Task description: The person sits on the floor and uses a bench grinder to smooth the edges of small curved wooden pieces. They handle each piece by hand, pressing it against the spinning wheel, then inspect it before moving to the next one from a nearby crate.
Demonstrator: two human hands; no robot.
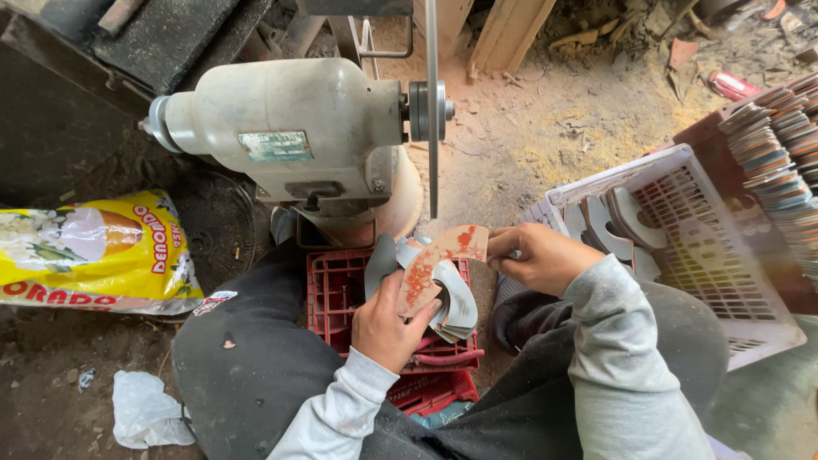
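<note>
Over red crate (336, 294), between knees: left hand (388, 328) closed on stack of curved cut pieces (447, 298), thumb on top. Right hand (532, 255) pinches end of top curved piece (434, 264), reddish-stained, just right of crate. Pieces look thin, stiff, light, likely brittle with sharp edges; hold at ends, not mid-arc. Beyond crate: disc (432, 102) on grey motor (290, 119). Right of crate: white basket (682, 221), more pieces inside.

The floor (545, 128) is bare packed earth strewn with sawdust and scraps; pale timber boards (507, 30) lean at the top edge; a dark slab, perhaps metal sheeting (60, 111), fills the upper left; daylight falls evenly; crumpled white plastic (149, 413) lies lower left.
</note>
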